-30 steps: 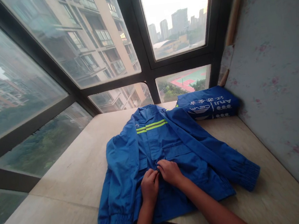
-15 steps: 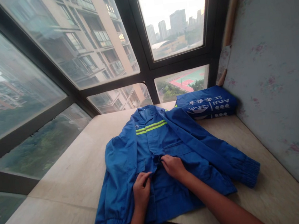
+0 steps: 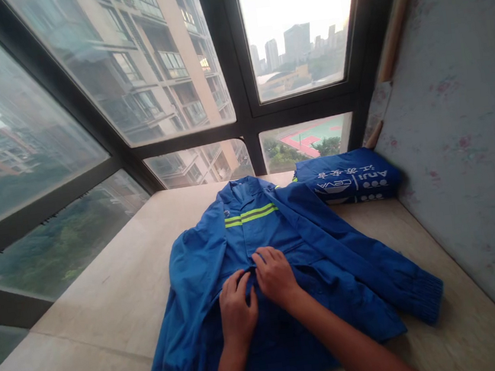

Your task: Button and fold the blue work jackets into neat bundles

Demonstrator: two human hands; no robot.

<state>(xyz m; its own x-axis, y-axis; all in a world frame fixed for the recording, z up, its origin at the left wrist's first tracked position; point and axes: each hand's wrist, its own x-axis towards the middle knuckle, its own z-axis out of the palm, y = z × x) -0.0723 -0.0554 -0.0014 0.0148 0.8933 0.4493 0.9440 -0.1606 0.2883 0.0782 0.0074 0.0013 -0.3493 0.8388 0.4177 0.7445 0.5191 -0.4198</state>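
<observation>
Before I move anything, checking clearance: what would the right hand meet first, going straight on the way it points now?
The right hand would most likely meet the front of the blue jacket first, below the yellow-green stripes; whether its fingertips touch it is hard to tell.

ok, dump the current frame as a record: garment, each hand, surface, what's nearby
garment: blue work jacket, front up, collar toward the windows
marking: yellow-green chest stripe
left_hand: left hand at the jacket's front, fingers curled, grip unclear
right_hand: right hand beside it, fingertips near the front opening, grip unclear
surface: beige window ledge
nearby: folded blue bundle printed "Anji CEVA", by the floral wall
</observation>
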